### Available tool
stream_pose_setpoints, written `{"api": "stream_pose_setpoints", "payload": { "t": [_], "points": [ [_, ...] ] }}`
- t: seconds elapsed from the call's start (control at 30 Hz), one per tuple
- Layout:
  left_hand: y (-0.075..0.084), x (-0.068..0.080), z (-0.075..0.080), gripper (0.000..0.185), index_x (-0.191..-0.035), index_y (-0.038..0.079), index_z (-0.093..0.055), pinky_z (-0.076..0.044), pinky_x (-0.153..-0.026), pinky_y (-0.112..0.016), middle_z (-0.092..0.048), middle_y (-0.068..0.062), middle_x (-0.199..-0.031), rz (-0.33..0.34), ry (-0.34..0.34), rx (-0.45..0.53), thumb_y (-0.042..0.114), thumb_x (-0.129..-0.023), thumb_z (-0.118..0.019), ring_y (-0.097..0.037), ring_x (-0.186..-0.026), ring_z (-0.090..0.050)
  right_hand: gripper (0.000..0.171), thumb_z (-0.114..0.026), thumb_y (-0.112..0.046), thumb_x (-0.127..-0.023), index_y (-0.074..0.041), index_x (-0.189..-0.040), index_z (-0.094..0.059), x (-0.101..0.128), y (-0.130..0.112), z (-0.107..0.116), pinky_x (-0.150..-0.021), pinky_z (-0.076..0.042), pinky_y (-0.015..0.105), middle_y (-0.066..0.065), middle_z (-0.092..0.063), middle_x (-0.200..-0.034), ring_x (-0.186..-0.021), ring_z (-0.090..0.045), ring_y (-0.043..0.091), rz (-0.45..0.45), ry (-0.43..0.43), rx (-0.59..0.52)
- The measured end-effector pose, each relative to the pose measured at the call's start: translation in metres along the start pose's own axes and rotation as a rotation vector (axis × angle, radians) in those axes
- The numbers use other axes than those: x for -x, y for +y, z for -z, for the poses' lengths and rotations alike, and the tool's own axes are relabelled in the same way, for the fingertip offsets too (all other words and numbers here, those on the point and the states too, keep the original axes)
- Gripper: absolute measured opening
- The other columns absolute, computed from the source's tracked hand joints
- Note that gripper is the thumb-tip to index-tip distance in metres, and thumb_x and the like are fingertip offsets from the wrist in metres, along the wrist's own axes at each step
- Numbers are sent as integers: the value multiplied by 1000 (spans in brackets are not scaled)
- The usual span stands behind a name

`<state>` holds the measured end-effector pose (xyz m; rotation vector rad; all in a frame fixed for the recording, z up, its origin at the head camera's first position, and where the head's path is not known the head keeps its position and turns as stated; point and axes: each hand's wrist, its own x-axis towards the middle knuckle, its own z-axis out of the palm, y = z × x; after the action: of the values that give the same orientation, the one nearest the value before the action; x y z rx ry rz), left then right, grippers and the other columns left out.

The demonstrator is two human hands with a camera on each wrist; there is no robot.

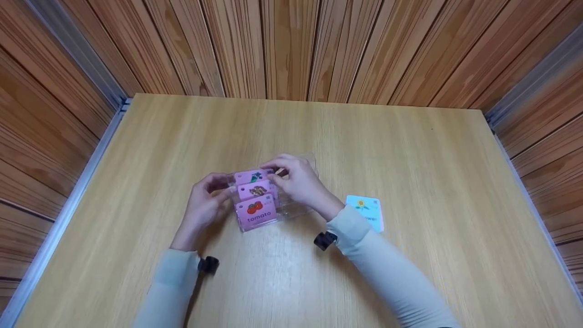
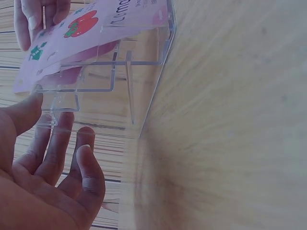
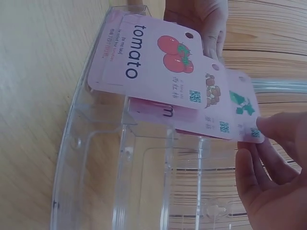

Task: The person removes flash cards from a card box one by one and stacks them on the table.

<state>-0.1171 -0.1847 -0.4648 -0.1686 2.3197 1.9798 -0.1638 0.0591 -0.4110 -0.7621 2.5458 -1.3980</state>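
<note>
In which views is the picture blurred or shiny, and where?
Head view: sharp; soft glare on the table near the sleeves. Left wrist view: table surface smeared and blurred, the left hand dim. Right wrist view: the tomato card sharp, the clear holder faintly reflective.

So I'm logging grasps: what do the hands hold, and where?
The right hand pinches the rearmost pink card at its top corner. The left hand rests open by the clear holder.

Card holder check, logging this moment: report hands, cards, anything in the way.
Left hand open against the clear holder. Right hand fingers pinch the rear pink card. Tomato card in front. Blue card lies apart on the table.
</note>
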Motion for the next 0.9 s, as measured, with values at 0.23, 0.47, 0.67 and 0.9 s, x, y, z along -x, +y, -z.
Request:
{"api": "stream_pose_setpoints", "payload": {
  "t": [0.23, 0.47, 0.67, 0.9],
  "points": [
    [0, -1, -2, 30, -123, 7, -60, -42, -101, -40, -58, -10, -122, 9, 25, -8, 7, -94, -68, -24, -116, -52, 25, -68, -1, -92, -10, -115, -73, -1, 4, -3, -77, -53, 25, 1, -69, -109, -88, -63, 15, -7, 12, 9],
    [-1, -3, -1, 30, -124, 5, -60, -41, -103, -40, -58, -11, -122, -11, 13, -10, 7, -95, -67, -25, -115, -52, 21, -71, -4, -91, -10, -111, -73, -1, 4, -5, -76, -54, 24, 1, -68, -105, -88, -63, 14, -14, 21, 23],
    [0, -3, 1, 31, -124, 7, -60, -41, -102, -41, -59, -9, -122, -23, 1, -9, 9, -94, -68, -24, -115, -53, 19, -71, -5, -91, -11, -109, -73, -1, 2, -4, -75, -54, 25, 0, -68, -102, -88, -62, 14, -21, 12, 28],
    [0, -2, 1, 31, -124, 8, -61, -40, -103, -41, -59, -8, -122, -12, -3, 2, 14, -95, -69, -23, -115, -53, 18, -71, -4, -90, -11, -107, -74, 1, 3, -2, -76, -54, 26, -1, -67, -102, -91, -63, 18, -19, 21, -11]
  ]
}}
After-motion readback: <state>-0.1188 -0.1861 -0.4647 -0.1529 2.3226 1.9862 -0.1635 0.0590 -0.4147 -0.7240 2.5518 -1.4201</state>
